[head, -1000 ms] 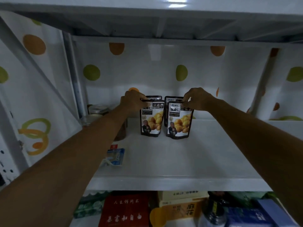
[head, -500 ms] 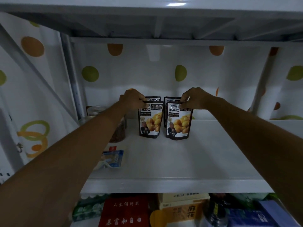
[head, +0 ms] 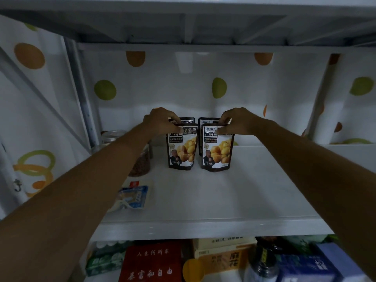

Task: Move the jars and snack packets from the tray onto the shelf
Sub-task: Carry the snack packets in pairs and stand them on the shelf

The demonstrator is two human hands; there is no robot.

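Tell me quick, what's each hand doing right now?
Left hand: closed, pinching the top of the left snack packet.
Right hand: closed, pinching the top of the right snack packet.

Both snack packets point(head: 216, 148) read 油栗仁; the red book point(head: 150, 263) below reads 人生何所求 and 暴富和自由

Two bare forearms are visible, entering from the near left and near right edges of the view. No sleeves, cuffs or gloves cover either arm as far as the frame shows. The left hand point(head: 160, 122) and the right hand point(head: 237, 122) are uncovered. No watch, bracelet or strap appears at either wrist. No rings can be made out on the fingers; the dim light limits detail. Fingernails are too small to assess. No other clothing is in view.
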